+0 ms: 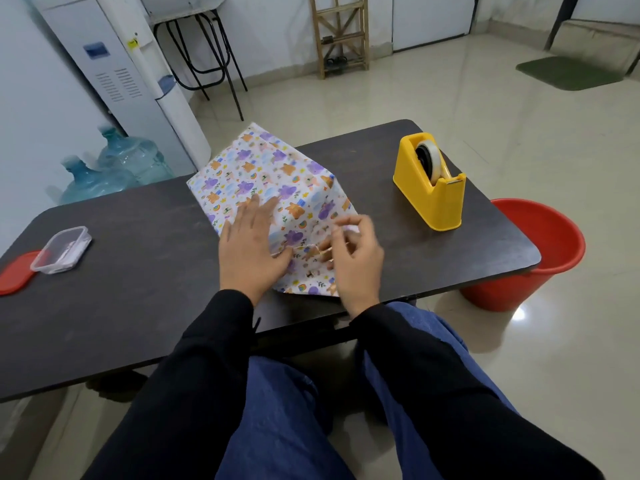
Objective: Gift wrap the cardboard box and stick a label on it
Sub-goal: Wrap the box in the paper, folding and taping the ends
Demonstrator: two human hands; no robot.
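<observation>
The box (277, 188) stands in the middle of the dark table (138, 289), covered in white gift paper printed with purple and orange animals. My left hand (254, 244) lies flat on the top of the paper with straight fingers, pressing it down. My right hand (353, 258) hovers at the near right of the box, its fingers curled and pinching a strip of clear tape over the paper seam. The cardboard itself is hidden under the paper.
A yellow tape dispenser (431, 187) stands at the right of the table. A clear plastic container (62, 251) with a red lid (15, 273) beside it sits at the left. A red bucket (530, 254) stands on the floor right of the table.
</observation>
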